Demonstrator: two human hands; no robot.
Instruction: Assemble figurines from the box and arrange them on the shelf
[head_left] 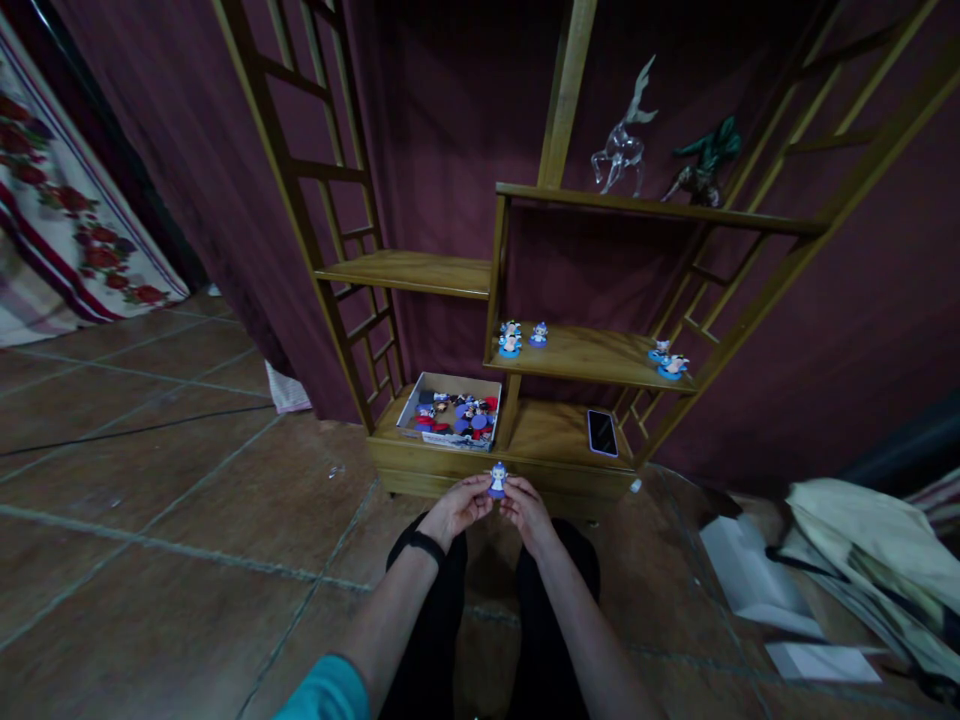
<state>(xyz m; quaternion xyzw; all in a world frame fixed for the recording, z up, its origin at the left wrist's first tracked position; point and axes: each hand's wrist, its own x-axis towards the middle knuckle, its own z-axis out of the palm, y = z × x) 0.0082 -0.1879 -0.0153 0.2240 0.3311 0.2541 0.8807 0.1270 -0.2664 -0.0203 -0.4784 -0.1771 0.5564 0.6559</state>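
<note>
Between my two hands I hold a small purple-and-white figurine (498, 480) upright, in front of the shelf's base. My left hand (461, 505) pinches its left side, and my right hand (526, 508) grips the right side. Just beyond them, a shallow cardboard box (409, 412) holds several more figurines in red, blue and purple. On the middle shelf (592, 352) stand a similar purple figurine (538, 335) and, left of it, blue-based figurines (510, 345). Two more blue-based figurines (673, 367) are at that shelf's right end.
A phone (602, 433) lies on the lower board right of the box. On the top right shelf stand a clear glass deer (621, 150) and a dark green statue (709, 165). A pale bag (862, 520) and a white box (757, 570) rest on the floor at right.
</note>
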